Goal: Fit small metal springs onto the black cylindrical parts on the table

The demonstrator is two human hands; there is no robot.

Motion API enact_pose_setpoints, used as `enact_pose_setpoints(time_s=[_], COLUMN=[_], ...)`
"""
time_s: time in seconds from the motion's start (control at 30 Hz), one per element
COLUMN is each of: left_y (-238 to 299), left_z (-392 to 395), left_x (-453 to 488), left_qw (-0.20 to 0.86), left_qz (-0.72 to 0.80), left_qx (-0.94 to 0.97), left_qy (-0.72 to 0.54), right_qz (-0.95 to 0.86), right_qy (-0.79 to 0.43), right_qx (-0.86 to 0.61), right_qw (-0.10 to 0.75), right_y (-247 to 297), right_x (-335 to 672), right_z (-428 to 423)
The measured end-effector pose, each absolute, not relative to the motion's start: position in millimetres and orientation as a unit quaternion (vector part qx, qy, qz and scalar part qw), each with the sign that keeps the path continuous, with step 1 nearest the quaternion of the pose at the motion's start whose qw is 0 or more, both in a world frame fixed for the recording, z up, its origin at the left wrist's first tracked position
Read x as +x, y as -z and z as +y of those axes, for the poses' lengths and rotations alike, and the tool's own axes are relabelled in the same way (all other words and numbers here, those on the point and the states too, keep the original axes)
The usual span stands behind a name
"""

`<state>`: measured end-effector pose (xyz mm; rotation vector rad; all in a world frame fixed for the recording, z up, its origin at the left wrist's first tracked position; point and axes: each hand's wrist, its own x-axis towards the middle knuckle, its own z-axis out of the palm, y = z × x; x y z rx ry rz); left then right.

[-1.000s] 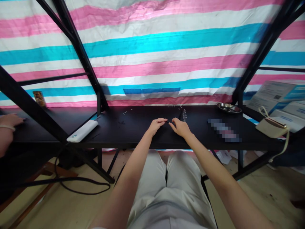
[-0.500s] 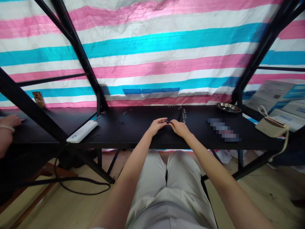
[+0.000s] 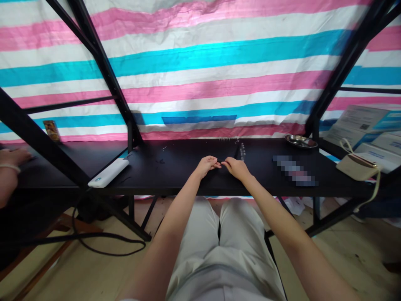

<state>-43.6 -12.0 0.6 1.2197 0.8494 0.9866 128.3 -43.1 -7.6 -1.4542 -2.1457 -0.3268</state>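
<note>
Above the black tabletop (image 3: 181,167), my left hand (image 3: 207,166) and my right hand (image 3: 235,168) face each other with fingertips pinched. Between them runs a small, thin dark piece (image 3: 219,162), gripped from both sides; its kind is too small to make out. Just beyond my right hand lies a row of small clear beads or caps (image 3: 242,151), beside a thin dark strip. A second row of small pale pieces (image 3: 224,139) is at the table's back edge. Dark thread-like scraps (image 3: 160,161) lie left of my left hand.
On the left are a white power-bank-like box (image 3: 108,172) and a co-worker's hand (image 3: 14,157). To the right stand a shiny metal dish (image 3: 301,141), a blurred-out packet (image 3: 294,170), a beige pouch (image 3: 356,166) and white boxes. Black frame posts rise at both sides.
My left hand's fingers have curled in more around the dark piece, and the fingertips have shifted slightly. My right hand stays almost in place. The co-worker's hand has moved a little.
</note>
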Motion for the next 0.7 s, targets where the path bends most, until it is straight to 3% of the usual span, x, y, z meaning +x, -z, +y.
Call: enact_pose_setpoints(time_s=[0.7], left_y=[-1.7], left_z=[-10.0], left_x=[-44.7], left_qw=[0.643], left_qz=[0.371], left_qx=[0.510], left_qy=[-0.434], right_qz=[-0.791], right_qy=[0.159], right_qx=[-0.516], right_qw=[0.289], right_y=[10.8], right_x=[129.0], right_z=[-42.6])
